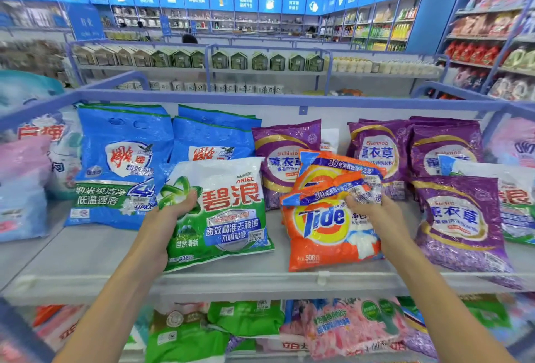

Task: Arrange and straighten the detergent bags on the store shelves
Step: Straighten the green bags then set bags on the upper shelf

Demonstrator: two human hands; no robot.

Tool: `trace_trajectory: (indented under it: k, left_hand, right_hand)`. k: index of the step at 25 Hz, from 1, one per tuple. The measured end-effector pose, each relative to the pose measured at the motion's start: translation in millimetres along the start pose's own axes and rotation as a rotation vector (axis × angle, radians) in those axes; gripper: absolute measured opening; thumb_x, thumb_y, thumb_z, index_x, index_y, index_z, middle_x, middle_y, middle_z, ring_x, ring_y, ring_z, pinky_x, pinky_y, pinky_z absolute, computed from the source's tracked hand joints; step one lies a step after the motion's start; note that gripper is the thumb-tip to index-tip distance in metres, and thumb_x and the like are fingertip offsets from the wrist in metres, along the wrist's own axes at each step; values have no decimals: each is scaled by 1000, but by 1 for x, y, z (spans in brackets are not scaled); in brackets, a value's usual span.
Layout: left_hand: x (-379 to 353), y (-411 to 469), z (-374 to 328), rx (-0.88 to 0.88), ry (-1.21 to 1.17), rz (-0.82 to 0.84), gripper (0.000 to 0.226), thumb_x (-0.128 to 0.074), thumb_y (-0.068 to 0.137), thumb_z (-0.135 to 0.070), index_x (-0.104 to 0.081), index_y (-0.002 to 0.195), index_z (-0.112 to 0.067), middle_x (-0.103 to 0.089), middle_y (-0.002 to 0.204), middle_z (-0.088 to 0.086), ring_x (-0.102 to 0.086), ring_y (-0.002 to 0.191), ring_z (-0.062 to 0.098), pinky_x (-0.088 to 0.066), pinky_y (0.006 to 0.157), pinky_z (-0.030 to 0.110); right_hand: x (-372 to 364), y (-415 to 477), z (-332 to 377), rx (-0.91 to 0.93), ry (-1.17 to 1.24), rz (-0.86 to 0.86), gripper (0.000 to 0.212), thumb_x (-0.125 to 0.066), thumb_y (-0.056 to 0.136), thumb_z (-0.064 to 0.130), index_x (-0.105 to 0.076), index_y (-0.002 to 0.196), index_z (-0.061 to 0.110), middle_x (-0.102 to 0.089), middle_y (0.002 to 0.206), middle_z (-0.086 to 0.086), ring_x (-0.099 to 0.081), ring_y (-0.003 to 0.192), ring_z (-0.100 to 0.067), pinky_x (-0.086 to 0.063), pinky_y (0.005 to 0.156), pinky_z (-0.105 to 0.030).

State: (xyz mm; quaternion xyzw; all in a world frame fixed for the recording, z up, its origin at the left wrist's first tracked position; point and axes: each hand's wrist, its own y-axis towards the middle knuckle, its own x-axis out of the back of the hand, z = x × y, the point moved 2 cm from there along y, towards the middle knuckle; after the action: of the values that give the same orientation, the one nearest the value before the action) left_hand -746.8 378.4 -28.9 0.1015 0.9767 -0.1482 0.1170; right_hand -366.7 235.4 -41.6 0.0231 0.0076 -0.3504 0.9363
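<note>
A green and white Ariel bag (228, 215) lies tilted on the grey shelf (86, 264), and my left hand (179, 206) grips its left edge. My right hand (367, 203) holds the top of an orange Tide bag (324, 235), with a second orange Tide bag (335, 171) stacked behind it. Blue detergent bags (121, 165) lean at the back left. Purple lavender bags (460, 217) stand and lie at the right, and another purple one (283, 148) is behind the Tide bags.
A blue rail (260, 99) runs along the back of the shelf. Pink and pale blue bags (23, 189) crowd the far left. The lower shelf holds green (188, 330) and pink bags (347, 325). Further store shelves (486, 29) stand behind and at the right.
</note>
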Motion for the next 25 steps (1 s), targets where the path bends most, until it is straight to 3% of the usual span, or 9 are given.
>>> trace_trajectory:
  k: [4,9,12,15,17,19,22,24,25]
  left_hand:
    - [-7,6,-13,-40,-39,32,59,-87,68,-44,-73,117,-13,-80,103,12,-79,88,35,-63,61,42]
    - [-60,22,-10,-30,-26,77,62,-87,76,-38,-66,127,-10,-80,105,11,-79,90,33,-62,71,43]
    - [-90,28,1,5,35,108,71,-89,74,-42,-62,131,-10,-79,108,9,-78,92,31,-63,77,44]
    - [-92,32,11,-48,127,52,94,-92,67,-49,-51,143,-11,-69,130,4,-70,113,30,-55,97,50]
    - [-78,35,13,-62,130,12,91,-94,60,-49,-58,135,-13,-72,126,6,-72,108,31,-56,97,52]
    - [-60,36,11,-51,91,-49,91,-94,59,-48,-59,135,-12,-75,121,9,-74,102,35,-58,92,55]
    - [-35,36,4,-70,41,-126,87,-94,61,-43,-60,134,-13,-78,111,9,-79,88,33,-64,70,47]
    - [-24,32,4,-72,31,-139,72,-92,66,-40,-65,126,-12,-81,100,8,-79,78,29,-62,55,38]
    - [-21,30,4,-57,32,-142,69,-92,67,-39,-65,125,-12,-81,98,9,-79,77,30,-62,54,37]
  right_hand:
    - [9,-6,2,13,-39,-44,30,-90,74,26,-79,102,28,-82,101,2,-78,96,-26,-56,99,-55]
    - [63,-15,13,47,-94,-168,29,-86,80,26,-78,109,27,-81,106,6,-75,102,-21,-52,102,-57]
    - [79,-14,16,9,-166,-203,57,-84,82,30,-65,133,12,-72,131,-7,-64,124,-32,-45,110,-61]
    - [76,-11,22,-19,-409,-288,78,-86,82,35,-50,141,-1,-60,141,-19,-56,129,-40,-45,108,-55]
    - [62,-13,37,85,-657,-439,67,-83,82,21,-48,135,-3,-58,133,-22,-56,123,-41,-48,99,-51]
    - [29,-16,54,370,-770,-511,58,-70,79,2,-48,133,-1,-54,133,-19,-51,126,-38,-45,102,-48]
    - [-41,1,68,494,-709,-224,40,-66,87,3,-58,126,7,-57,122,-4,-53,118,-22,-40,90,-27]
    - [-81,22,66,254,-628,11,19,-76,89,18,-60,99,16,-63,100,1,-63,94,-19,-44,71,-29]
    - [-94,36,62,131,-623,79,27,-81,86,24,-55,85,21,-63,90,3,-63,83,-16,-44,64,-29]
